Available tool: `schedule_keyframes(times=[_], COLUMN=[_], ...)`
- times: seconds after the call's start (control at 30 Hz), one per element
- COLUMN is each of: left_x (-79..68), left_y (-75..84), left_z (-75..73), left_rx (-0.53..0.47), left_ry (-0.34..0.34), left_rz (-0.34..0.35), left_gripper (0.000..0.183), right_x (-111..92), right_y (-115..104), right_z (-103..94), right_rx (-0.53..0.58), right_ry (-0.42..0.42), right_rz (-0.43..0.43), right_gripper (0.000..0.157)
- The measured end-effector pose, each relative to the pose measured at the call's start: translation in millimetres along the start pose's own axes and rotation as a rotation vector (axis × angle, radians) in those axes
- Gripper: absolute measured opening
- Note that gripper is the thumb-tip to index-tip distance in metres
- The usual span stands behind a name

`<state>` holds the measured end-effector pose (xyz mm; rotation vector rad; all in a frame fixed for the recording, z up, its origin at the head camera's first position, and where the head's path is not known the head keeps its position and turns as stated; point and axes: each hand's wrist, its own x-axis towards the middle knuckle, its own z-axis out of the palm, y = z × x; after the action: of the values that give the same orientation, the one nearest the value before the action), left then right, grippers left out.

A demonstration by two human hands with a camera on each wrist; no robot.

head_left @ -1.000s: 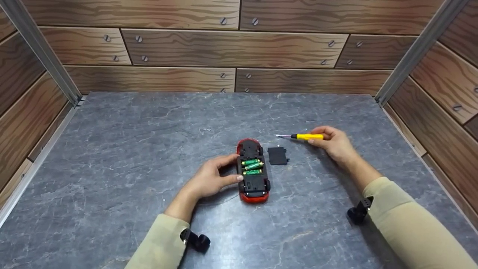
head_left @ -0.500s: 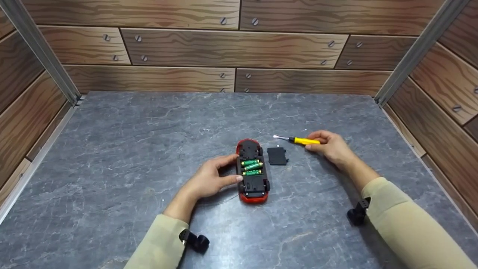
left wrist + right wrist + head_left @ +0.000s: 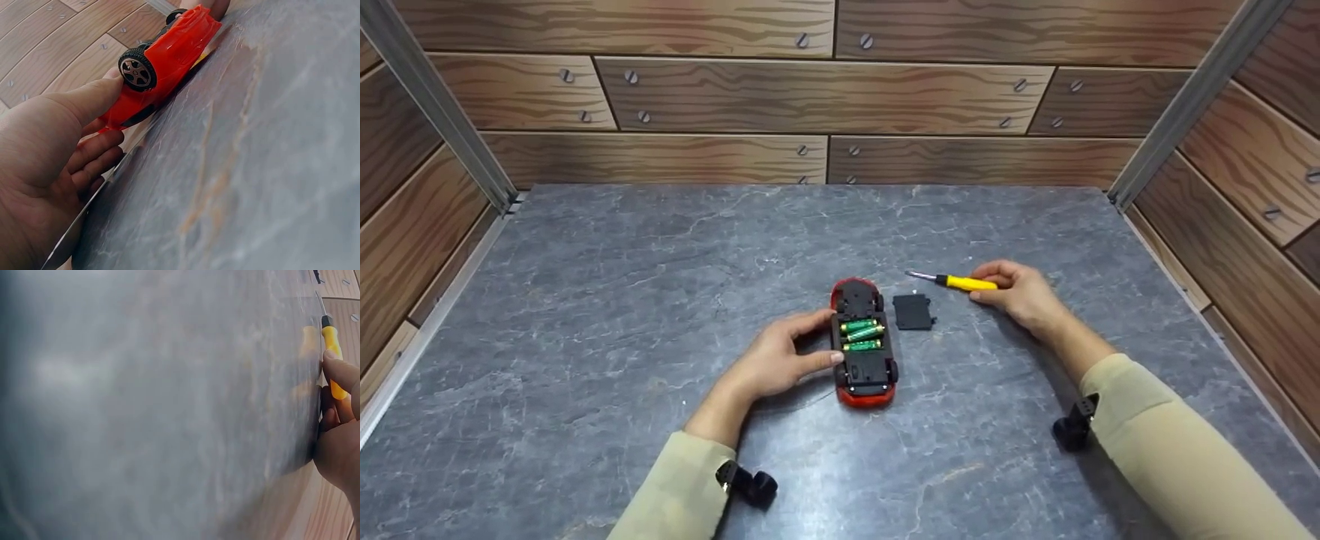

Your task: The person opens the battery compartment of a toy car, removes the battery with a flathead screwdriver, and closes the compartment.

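Observation:
A red toy car [image 3: 865, 369] lies upside down in the head view, its black underside facing up. Several green batteries [image 3: 861, 334] sit in its uncovered compartment, the middle one slightly slanted. My left hand [image 3: 774, 356] holds the car along its left side, thumb by the lower wheel and fingers farther up. The left wrist view shows the thumb at a wheel of the red car [image 3: 177, 53]. Between thumb and fingers, my right hand [image 3: 1024, 294] pinches the yellow handle of a screwdriver [image 3: 969, 283], whose shaft points left. The handle of the screwdriver [image 3: 333, 343] also shows in the right wrist view.
Right of the car lies a black battery cover [image 3: 912, 312], with a tiny shiny piece [image 3: 915, 291] just above it. Everything rests on a grey marbled tabletop [image 3: 675, 255]. Wood-patterned panels [image 3: 825, 97] stand at the back and both sides.
My right hand has moved slightly left and down with the screwdriver, whose handle end has dipped toward me. My left hand keeps holding the toy car in the same place.

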<state>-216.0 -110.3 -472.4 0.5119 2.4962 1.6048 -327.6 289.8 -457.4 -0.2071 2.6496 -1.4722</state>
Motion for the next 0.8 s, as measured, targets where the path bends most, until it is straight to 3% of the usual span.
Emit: schedule_keyframes(times=[0.23,0.47,0.8], left_x=[-0.7,-1.2,0.1], left_y=[1.6,0.3,1.9], left_z=[-0.4,-0.9,-0.5], left_rx=[-0.005,-0.025,-0.019], left_ry=[-0.004,0.008,0.007], left_rz=[-0.029,-0.015,-0.015], left_gripper=[0.071,0.069,0.071], right_x=[-0.7,0.0,-3.7], right_y=[1.1,1.4,-0.3], right_z=[-1.5,-0.3,0.4], right_rx=[-0.003,0.033,0.285], right_ry=[-0.017,-0.030,0.008], right_rz=[-0.012,-0.026,-0.046], right_gripper=[0.044,0.046,0.050])
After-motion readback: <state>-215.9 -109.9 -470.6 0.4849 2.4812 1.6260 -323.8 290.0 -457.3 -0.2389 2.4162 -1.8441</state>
